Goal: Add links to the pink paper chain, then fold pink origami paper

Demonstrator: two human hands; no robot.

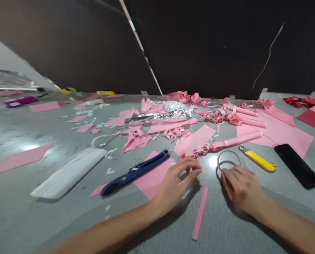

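My right hand [241, 188] grips the near edge of a thin ring, which looks like a narrow roll of tape [229, 151], standing up from the table. To its left, my left hand [180, 180] is closed, thumb and fingertips drawn together; anything between them is too small to make out. Below and between both hands lies a narrow pink paper strip [200, 213]. Beside my left wrist are a pink paper sheet [153, 180] and, partly over it, a navy stapler-like tool [135, 173].
A yellow box cutter [259, 160] and a black phone [297, 165] lie at the right. Rolled pink paper pieces [244, 140], crumpled scraps and clear crinkled wrap [173, 110] spread beyond my hands. A long white object [69, 173] rests at left. A dark panel [200, 46] rises behind.
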